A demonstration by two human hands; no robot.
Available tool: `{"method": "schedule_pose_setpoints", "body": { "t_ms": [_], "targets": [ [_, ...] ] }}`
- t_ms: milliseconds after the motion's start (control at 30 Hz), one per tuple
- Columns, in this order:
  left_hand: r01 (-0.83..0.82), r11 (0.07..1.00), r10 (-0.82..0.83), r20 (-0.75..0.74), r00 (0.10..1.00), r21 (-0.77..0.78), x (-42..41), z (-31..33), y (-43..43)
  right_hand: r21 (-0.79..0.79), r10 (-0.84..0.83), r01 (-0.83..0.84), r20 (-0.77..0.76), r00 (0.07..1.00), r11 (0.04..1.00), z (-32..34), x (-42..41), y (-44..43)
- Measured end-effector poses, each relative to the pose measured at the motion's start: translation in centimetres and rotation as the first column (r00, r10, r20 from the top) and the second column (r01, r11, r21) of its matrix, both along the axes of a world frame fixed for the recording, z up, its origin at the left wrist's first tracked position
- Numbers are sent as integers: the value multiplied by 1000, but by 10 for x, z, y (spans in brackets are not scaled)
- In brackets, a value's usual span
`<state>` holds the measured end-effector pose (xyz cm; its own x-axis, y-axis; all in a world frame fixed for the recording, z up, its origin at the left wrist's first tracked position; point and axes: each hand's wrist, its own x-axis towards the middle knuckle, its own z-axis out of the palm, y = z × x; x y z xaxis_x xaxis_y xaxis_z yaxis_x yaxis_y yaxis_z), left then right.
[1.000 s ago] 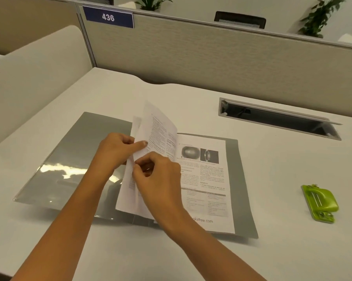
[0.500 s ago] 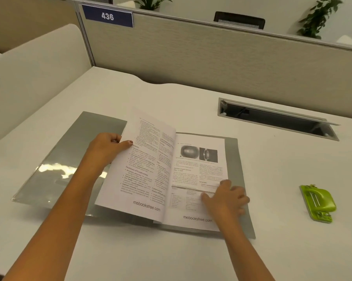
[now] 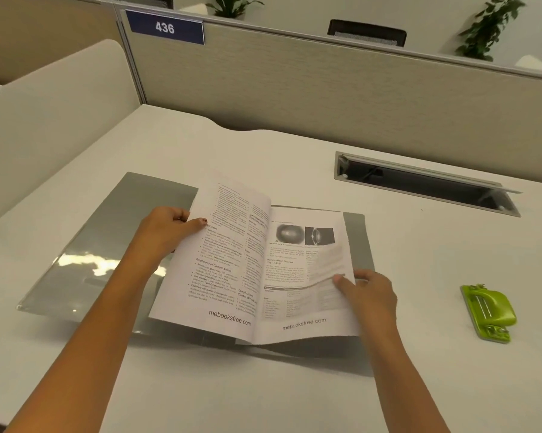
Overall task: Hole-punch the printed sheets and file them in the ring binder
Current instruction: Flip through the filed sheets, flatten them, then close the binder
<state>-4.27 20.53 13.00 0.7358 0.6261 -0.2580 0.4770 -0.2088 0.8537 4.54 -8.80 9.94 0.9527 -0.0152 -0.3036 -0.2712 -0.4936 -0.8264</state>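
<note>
An open grey ring binder lies flat on the white desk, its left cover glossy. Printed sheets rest in it like an open book. My left hand holds the left page by its outer edge, thumb on top, lifting it off the cover. My right hand grips the right edge of the right-hand sheets, whose top sheet is curling up under my thumb. A green hole punch sits on the desk to the right, apart from both hands. The binder rings are hidden by the paper.
A recessed cable tray with an open flap is set in the desk behind the binder on the right. A beige partition with a "436" sign bounds the back; a curved divider bounds the left.
The left page, first pinched upright by both hands, was laid open to the left. My right hand left it, pressed the right page, then slid to its right edge and lifted a sheet.
</note>
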Motion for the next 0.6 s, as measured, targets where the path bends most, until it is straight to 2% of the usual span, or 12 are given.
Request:
{"method": "schedule_pose_setpoints", "body": {
  "t_ms": [233, 367, 500, 600],
  "targets": [
    [23, 999, -23, 23, 999, 25, 3, -2, 1, 153, 144, -169, 161, 976, 974, 45, -14, 40],
    [34, 999, -35, 44, 998, 9, 4, -5, 1, 217, 296, -342, 220, 930, 914, 50, -31, 77],
    [10, 1000, -9, 106, 994, -13, 5, -4, -4, 166, 408, -466, 293, 865, 869, 45, -49, 112],
    [-63, 998, 63, 65, 996, 3, 8, -2, -6, 102, 462, -517, 326, 825, 850, 39, -61, 131]
  ]
}}
